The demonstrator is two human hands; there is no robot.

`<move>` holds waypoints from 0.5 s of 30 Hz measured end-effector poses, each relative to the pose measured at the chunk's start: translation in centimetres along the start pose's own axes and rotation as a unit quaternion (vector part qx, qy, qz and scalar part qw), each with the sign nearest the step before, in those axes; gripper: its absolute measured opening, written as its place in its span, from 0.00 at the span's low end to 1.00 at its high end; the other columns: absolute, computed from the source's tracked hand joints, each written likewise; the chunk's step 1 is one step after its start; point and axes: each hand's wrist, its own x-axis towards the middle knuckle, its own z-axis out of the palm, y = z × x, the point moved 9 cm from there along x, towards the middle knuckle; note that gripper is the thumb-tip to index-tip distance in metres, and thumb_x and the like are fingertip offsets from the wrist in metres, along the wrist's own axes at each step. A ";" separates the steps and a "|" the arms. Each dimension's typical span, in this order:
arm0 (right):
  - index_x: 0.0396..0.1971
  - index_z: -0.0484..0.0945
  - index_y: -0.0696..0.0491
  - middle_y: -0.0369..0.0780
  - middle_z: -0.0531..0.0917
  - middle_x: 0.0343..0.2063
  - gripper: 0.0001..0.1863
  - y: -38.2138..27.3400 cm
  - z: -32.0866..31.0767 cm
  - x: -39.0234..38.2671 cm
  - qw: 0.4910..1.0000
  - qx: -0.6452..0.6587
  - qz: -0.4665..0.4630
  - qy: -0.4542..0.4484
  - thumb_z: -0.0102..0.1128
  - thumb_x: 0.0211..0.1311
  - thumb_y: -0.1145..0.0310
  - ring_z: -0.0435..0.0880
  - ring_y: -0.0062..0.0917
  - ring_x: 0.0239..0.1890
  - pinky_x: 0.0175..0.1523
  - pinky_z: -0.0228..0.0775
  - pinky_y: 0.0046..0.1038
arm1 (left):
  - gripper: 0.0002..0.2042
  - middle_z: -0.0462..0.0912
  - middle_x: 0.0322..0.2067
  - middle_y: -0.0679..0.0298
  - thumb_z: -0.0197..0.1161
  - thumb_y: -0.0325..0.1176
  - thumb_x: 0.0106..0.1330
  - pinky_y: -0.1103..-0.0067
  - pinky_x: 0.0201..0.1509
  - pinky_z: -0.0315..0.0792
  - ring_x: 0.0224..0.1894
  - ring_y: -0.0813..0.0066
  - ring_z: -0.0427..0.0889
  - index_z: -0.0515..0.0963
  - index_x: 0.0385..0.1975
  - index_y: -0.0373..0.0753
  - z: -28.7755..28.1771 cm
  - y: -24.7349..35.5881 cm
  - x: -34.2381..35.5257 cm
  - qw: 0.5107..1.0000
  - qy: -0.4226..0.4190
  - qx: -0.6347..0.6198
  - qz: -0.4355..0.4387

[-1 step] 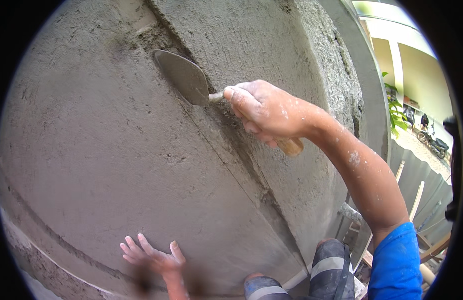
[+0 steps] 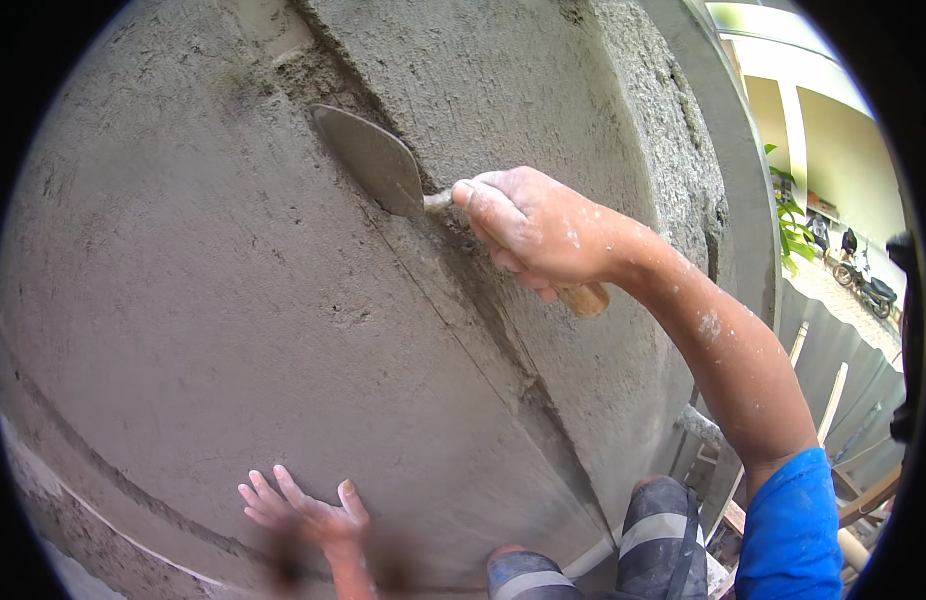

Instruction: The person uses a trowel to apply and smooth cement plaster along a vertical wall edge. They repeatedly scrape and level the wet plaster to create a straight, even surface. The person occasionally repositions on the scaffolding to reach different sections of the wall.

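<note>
My right hand (image 2: 543, 225) is closed round the wooden handle of a pointed trowel (image 2: 373, 160). The trowel's grey blade lies against the plastered wall (image 2: 203, 260), along the edge of a rough groove (image 2: 473, 290) that runs slantwise down the wall. A thin scored line runs down beside the groove. Bits of pale mortar dot my right forearm. Low on the left, my left hand (image 2: 308, 508) has its fingers spread against the smooth grey plaster and holds nothing. Dark blurred spots cover part of the left wrist.
A second groove (image 2: 103, 455) curves along the wall's lower left. At right, a rough-edged column (image 2: 673, 130) stands beside corrugated sheeting (image 2: 843, 340). Wooden sticks and poles lie at lower right, near my knees (image 2: 663, 530). A motorcycle (image 2: 868, 285) is parked farther off.
My right hand and the trowel have shifted slightly down and to the right along the groove. The left hand has barely moved.
</note>
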 end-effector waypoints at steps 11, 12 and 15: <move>0.30 0.69 0.57 0.33 0.70 0.17 0.26 -0.6 2.0 -2.4 0.984 0.176 -0.023 0.023 0.42 0.79 0.48 0.75 0.18 0.16 0.20 0.72 0.25 | 0.41 0.48 0.75 0.45 0.48 0.63 0.69 0.37 0.73 0.33 0.78 0.36 0.39 0.53 0.75 0.40 0.4 -0.2 -0.2 1.000 -0.010 -0.004 0.009; 0.30 0.69 0.58 0.34 0.71 0.17 0.26 -0.6 2.2 -2.4 0.986 0.166 -0.017 0.023 0.42 0.79 0.49 0.75 0.18 0.16 0.20 0.72 0.26 | 0.41 0.48 0.75 0.45 0.48 0.63 0.69 0.37 0.73 0.33 0.78 0.35 0.39 0.53 0.75 0.40 0.3 -0.2 -0.1 1.000 -0.006 -0.004 0.009; 0.31 0.70 0.60 0.36 0.72 0.17 0.26 -1.0 2.6 -2.3 0.990 0.138 -0.019 0.033 0.42 0.79 0.51 0.74 0.20 0.14 0.20 0.72 0.27 | 0.41 0.48 0.75 0.45 0.47 0.63 0.69 0.37 0.73 0.32 0.78 0.35 0.39 0.53 0.75 0.40 0.2 0.0 0.0 1.000 -0.002 -0.009 0.007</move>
